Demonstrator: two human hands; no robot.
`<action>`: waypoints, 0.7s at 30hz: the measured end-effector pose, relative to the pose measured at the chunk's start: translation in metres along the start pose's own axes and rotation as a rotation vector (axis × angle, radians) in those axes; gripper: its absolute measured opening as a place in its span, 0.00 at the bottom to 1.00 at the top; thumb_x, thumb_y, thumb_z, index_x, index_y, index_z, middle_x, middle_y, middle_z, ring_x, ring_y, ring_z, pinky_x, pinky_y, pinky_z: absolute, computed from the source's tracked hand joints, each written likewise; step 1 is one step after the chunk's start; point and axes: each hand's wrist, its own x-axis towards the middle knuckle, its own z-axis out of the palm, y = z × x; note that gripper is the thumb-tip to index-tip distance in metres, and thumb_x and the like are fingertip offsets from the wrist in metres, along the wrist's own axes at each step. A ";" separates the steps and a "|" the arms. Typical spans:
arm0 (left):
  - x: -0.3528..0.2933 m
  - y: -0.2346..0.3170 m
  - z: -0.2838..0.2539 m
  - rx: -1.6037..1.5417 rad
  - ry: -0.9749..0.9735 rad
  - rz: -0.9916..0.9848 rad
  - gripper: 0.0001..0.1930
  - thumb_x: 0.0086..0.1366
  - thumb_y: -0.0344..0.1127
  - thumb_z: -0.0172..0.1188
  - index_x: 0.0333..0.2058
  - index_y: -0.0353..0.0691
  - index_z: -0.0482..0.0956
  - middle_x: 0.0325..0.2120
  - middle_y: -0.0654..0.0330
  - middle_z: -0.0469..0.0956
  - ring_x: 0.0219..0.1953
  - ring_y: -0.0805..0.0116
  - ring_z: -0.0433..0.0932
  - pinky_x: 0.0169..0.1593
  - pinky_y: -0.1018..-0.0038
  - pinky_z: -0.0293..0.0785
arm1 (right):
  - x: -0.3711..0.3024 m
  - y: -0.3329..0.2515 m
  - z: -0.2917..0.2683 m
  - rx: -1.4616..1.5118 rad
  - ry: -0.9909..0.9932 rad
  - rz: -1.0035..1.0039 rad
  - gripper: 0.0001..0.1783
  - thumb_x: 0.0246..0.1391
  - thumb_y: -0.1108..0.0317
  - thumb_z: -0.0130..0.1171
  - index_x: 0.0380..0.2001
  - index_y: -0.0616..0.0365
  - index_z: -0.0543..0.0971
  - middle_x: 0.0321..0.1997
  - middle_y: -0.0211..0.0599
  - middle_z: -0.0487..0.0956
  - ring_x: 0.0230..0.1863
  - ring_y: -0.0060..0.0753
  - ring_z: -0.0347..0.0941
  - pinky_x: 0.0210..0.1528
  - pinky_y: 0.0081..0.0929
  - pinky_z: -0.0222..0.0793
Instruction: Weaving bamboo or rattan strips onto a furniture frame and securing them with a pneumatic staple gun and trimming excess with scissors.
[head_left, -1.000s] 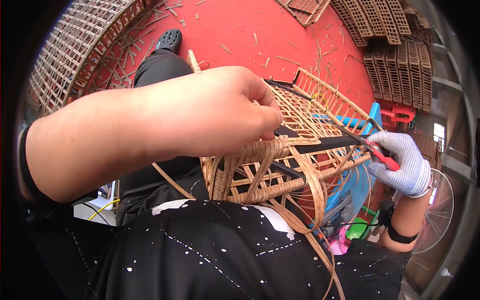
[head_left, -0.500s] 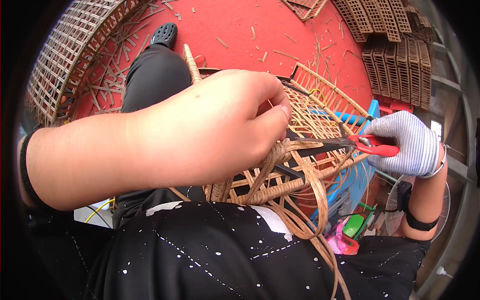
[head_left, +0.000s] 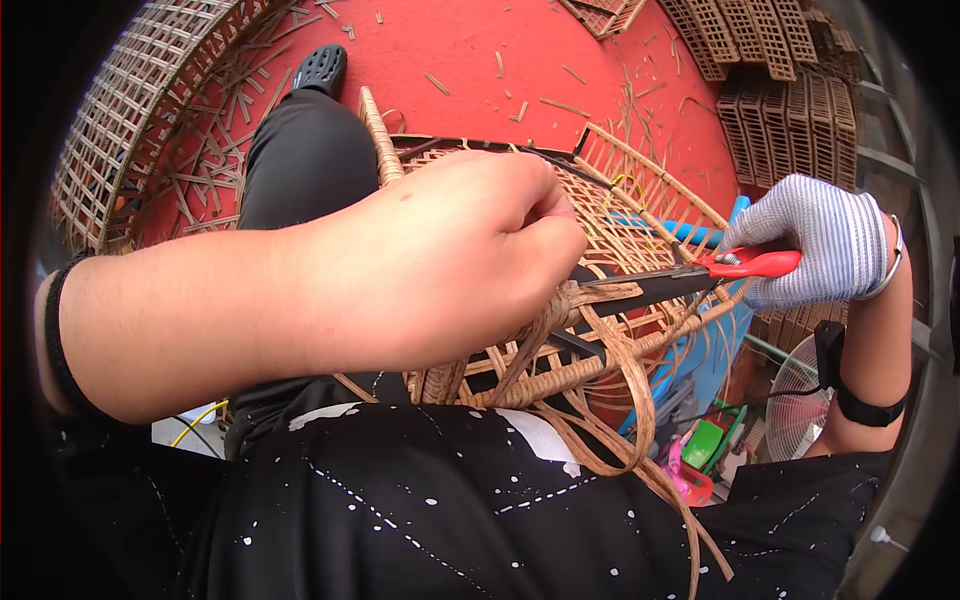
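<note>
On my feed the gloved right hand (head_left: 820, 240), at three o'clock, closes its grip around red-handled snips (head_left: 765, 264); their dark blades aim toward nine, beside a flat cane end (head_left: 610, 291), contact uncertain. The bare left hand (head_left: 480, 250) lies just above centre, fingers curled, thumb folded in; whether that grip pinches a strand I cannot tell. I'd judge it steadies the work, leaving the gloved side to manage the tool. The woven basket (head_left: 565, 378) sits just toward two from centre, near edge close to the black shirt (head_left: 380, 500), perhaps braced by the body. Its rim is wrapped and ridged, its wall an open lattice crossed by a smooth black band (head_left: 660, 288); supple-looking cane strands (head_left: 643, 420) loop toward five. Beyond, offcuts (head_left: 435, 84) litter the red floor (head_left: 480, 50) at twelve, a curved lattice (head_left: 150, 110) rises at ten, and ladder-like panels (head_left: 790, 130) stack at two
</note>
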 end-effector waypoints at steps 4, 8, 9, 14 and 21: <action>-0.002 -0.004 0.000 -0.016 0.008 0.054 0.10 0.75 0.32 0.46 0.43 0.31 0.73 0.38 0.58 0.80 0.45 0.73 0.78 0.51 0.73 0.75 | 0.006 -0.001 -0.004 0.018 -0.051 0.054 0.25 0.37 0.62 0.78 0.39 0.65 0.85 0.32 0.43 0.86 0.31 0.35 0.84 0.38 0.29 0.81; -0.011 -0.003 0.009 -0.008 -0.017 0.144 0.08 0.75 0.30 0.46 0.41 0.31 0.72 0.38 0.57 0.80 0.44 0.73 0.78 0.50 0.73 0.75 | 0.008 0.002 -0.005 0.026 -0.085 0.069 0.27 0.37 0.62 0.79 0.41 0.65 0.85 0.34 0.44 0.86 0.33 0.35 0.84 0.41 0.29 0.81; -0.013 -0.003 0.008 0.023 -0.070 0.178 0.08 0.75 0.30 0.46 0.43 0.31 0.72 0.39 0.57 0.80 0.44 0.73 0.77 0.49 0.73 0.74 | 0.008 0.003 -0.004 0.035 -0.074 0.061 0.27 0.37 0.62 0.79 0.41 0.65 0.85 0.34 0.44 0.86 0.34 0.35 0.84 0.41 0.30 0.81; -0.002 -0.013 -0.001 0.384 0.360 0.608 0.11 0.73 0.29 0.52 0.49 0.31 0.77 0.40 0.55 0.77 0.43 0.66 0.76 0.48 0.69 0.72 | -0.003 0.011 0.004 0.077 -0.003 0.047 0.28 0.37 0.62 0.79 0.43 0.65 0.85 0.36 0.44 0.86 0.35 0.34 0.84 0.43 0.30 0.81; -0.008 -0.027 0.007 0.386 0.133 0.552 0.11 0.66 0.29 0.63 0.45 0.30 0.83 0.40 0.52 0.77 0.44 0.58 0.78 0.48 0.65 0.77 | -0.013 0.015 0.012 0.059 0.034 -0.001 0.25 0.43 0.60 0.75 0.44 0.65 0.84 0.38 0.48 0.86 0.39 0.39 0.85 0.47 0.31 0.80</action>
